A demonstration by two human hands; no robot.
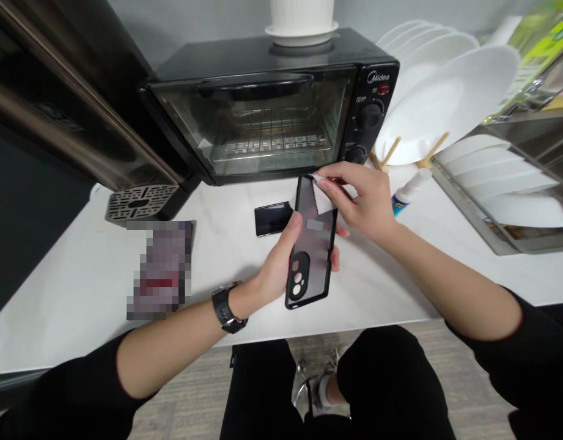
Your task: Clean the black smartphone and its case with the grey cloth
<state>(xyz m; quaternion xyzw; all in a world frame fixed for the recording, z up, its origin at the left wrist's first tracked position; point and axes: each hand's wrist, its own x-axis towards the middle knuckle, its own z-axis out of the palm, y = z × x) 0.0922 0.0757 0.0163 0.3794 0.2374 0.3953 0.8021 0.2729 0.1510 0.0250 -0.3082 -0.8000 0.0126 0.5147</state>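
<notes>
Beyond the right hand (361, 205), a black Midea toaster oven (272, 122) stands on the white marble bench (70, 311), with a white flowerpot (302, 15) on top. Further right are white plates (446, 104) in a wooden rack (386, 153) and more in a steel tray (474, 214). A white-and-blue bottle (412, 192) lies just beside that hand. A black phone (272, 219) lies just beyond the left hand (279, 263), and a pixelated flat object (162, 269) lies further left.

A: What is the phone case (311, 269) made from?
B: Black plastic, I think, with a smooth, half-matt back.
A: And the wipe (324, 198)?
B: White cloth, little rough. The toaster oven (263, 61) is glossy black, and the countertop (79, 318) looks smooth.
</notes>
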